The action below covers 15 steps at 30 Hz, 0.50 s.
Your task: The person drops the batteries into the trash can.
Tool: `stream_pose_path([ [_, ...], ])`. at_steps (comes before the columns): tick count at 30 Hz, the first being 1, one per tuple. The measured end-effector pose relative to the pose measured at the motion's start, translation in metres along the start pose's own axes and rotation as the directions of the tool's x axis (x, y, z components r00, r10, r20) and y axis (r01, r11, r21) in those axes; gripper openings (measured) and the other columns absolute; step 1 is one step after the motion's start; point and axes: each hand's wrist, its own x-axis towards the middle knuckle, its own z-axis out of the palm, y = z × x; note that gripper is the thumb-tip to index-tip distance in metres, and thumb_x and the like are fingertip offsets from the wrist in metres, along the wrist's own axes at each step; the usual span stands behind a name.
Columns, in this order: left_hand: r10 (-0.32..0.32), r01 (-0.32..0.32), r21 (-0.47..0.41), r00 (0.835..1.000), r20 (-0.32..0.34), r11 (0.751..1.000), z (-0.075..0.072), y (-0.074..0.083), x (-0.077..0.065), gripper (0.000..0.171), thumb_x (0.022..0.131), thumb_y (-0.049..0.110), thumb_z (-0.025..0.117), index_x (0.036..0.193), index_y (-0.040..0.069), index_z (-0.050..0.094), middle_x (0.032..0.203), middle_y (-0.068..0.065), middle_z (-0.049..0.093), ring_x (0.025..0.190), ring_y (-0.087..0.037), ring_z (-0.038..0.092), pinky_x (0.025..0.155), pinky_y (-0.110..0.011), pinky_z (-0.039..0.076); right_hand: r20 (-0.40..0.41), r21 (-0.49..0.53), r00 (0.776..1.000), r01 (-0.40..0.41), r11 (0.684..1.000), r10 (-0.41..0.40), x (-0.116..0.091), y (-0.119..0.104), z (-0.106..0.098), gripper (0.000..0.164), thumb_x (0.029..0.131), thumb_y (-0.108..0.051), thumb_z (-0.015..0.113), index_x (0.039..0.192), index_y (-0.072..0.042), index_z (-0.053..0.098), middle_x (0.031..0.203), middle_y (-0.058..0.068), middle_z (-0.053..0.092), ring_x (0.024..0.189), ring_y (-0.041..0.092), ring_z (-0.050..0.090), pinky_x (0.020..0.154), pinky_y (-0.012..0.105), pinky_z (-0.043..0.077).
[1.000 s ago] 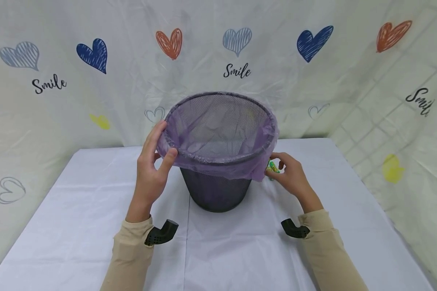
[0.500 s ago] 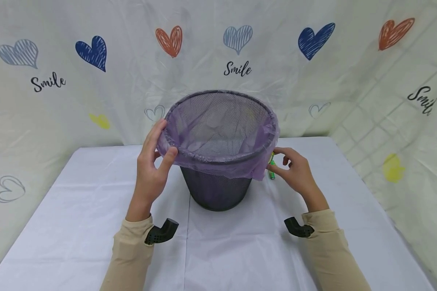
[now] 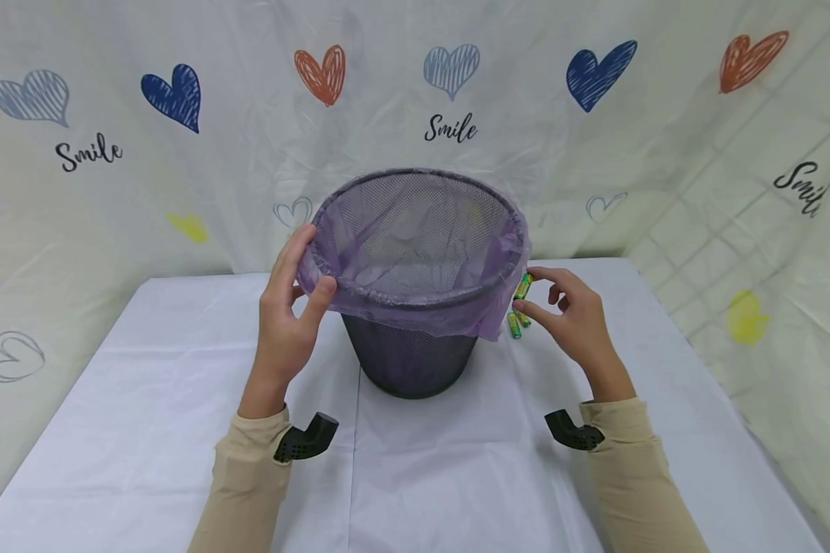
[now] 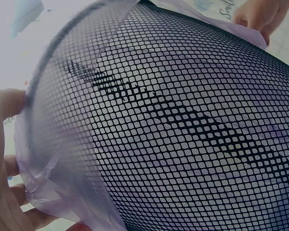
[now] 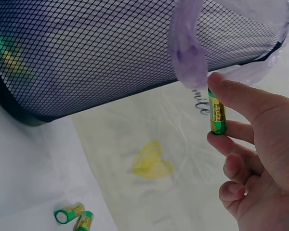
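A black mesh wastebasket point(image 3: 411, 361) stands upright on the table, lined with a thin purple plastic bag point(image 3: 429, 319) folded over its rim. My left hand point(image 3: 283, 330) grips the bag-covered rim on the left, thumb at the front and fingers along the side. Just off the right side of the rim, my right hand point(image 3: 581, 322) pinches a green and yellow battery point(image 5: 216, 113) by its two ends between thumb and fingers. Below that hand, two similar batteries point(image 5: 69, 213) lie on the table. Blurred green and yellow shapes point(image 5: 12, 60) show through the mesh near the base.
A white cloth covers the table point(image 3: 422, 484). Behind it hangs a pale curtain point(image 3: 387, 138) printed with hearts and "Smile". A black wrist device point(image 3: 307, 438) sits on the left sleeve, another point(image 3: 574, 430) on the right.
My right hand has moved right and up, away from the bag's edge, bringing the pinched battery into clear view and uncovering the batteries on the table. My left hand stays on the rim.
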Motion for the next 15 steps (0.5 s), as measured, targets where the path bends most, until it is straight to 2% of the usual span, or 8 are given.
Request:
stream_pose_path([
  [2, 0.003, -0.003, -0.005, 1.000, 0.004, 1.000, 0.000, 0.000, 0.000, 0.051, 0.091, 0.014, 0.051, 0.137, -0.001, 0.037, 0.145, -0.017, 0.033, 0.136, -0.025, 0.029, 0.086, -0.041, 0.042, -0.017, 0.012, 1.000, 0.004, 1.000, -0.003, 0.001, -0.002, -0.002, 0.047, 0.072, -0.022, 0.077, 0.117, -0.021, 0.061, 0.100, -0.011, 0.057, 0.073, 0.009, 0.040, 0.065, 0.023, 0.032],
  [4, 0.006, -0.006, 0.001, 1.000, 0.006, 1.000, 0.000, 0.000, 0.000, 0.050, 0.091, 0.014, 0.051, 0.137, -0.001, 0.037, 0.145, -0.017, 0.033, 0.136, -0.025, 0.030, 0.086, -0.040, 0.042, -0.032, 0.020, 0.999, 0.012, 1.000, -0.011, 0.001, -0.004, -0.004, 0.047, 0.073, -0.021, 0.076, 0.117, -0.021, 0.061, 0.099, -0.012, 0.056, 0.073, 0.008, 0.040, 0.064, 0.022, 0.032],
  [10, 0.023, -0.023, 0.008, 1.000, -0.002, 1.000, -0.001, -0.001, 0.001, 0.051, 0.091, 0.016, 0.051, 0.137, -0.001, 0.037, 0.145, -0.017, 0.034, 0.136, -0.025, 0.031, 0.085, -0.022, 0.041, -0.068, 0.030, 0.997, 0.029, 0.999, -0.027, 0.003, -0.010, -0.007, 0.047, 0.073, -0.020, 0.076, 0.118, -0.020, 0.061, 0.098, -0.014, 0.055, 0.071, 0.005, 0.038, 0.063, 0.024, 0.031],
  [15, 0.018, -0.018, 0.005, 1.000, 0.005, 1.000, 0.000, 0.000, 0.001, 0.050, 0.091, 0.014, 0.051, 0.137, -0.001, 0.037, 0.145, -0.018, 0.034, 0.135, -0.025, 0.031, 0.085, -0.018, 0.040, -0.085, 0.040, 0.996, 0.028, 0.999, -0.024, 0.002, -0.013, -0.010, 0.048, 0.072, -0.019, 0.077, 0.117, -0.022, 0.062, 0.098, -0.015, 0.054, 0.072, 0.009, 0.040, 0.062, 0.024, 0.032],
])
